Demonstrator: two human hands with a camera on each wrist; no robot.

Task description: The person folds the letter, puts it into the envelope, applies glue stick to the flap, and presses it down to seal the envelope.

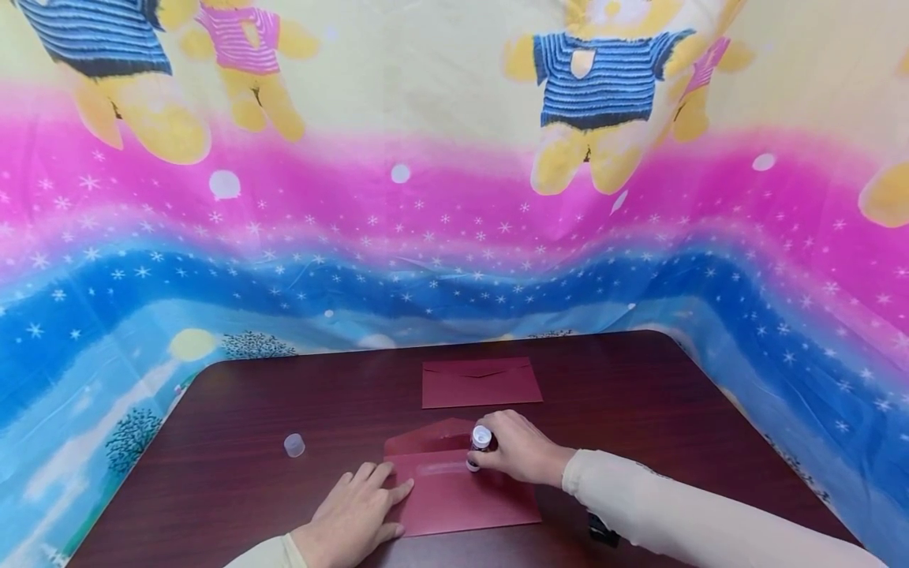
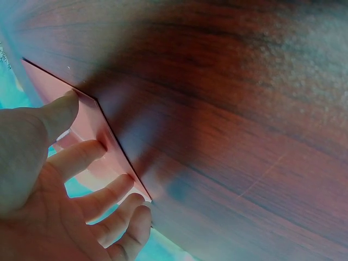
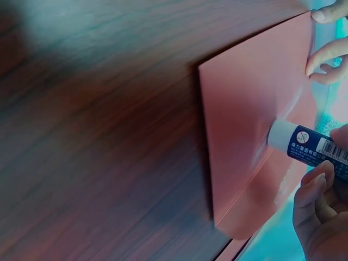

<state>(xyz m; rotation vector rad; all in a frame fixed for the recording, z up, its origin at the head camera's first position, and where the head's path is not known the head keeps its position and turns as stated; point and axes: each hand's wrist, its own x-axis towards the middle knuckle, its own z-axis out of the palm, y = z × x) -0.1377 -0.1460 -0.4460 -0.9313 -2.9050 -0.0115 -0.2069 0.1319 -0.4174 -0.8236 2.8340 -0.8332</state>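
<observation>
A dark red envelope [image 1: 472, 505] lies on the table with its flap [image 1: 422, 439] folded open toward the far side. My right hand [image 1: 521, 450] grips a glue stick [image 3: 321, 149] upright, its white end down against the envelope just below the flap fold. Shiny glue streaks [image 1: 446, 468] show on the envelope body, and a glossy patch is on the flap as well. At the envelope's left edge, my left hand [image 1: 358, 505] rests with fingers spread, fingertips on the paper, as the left wrist view also shows.
Another red envelope [image 1: 483, 386], its flap down, lies farther back on the dark wooden table [image 1: 341, 394]. A small translucent cap [image 1: 294, 445] sits to the left. A patterned curtain [image 1: 454, 205] with bears hangs behind and around the table.
</observation>
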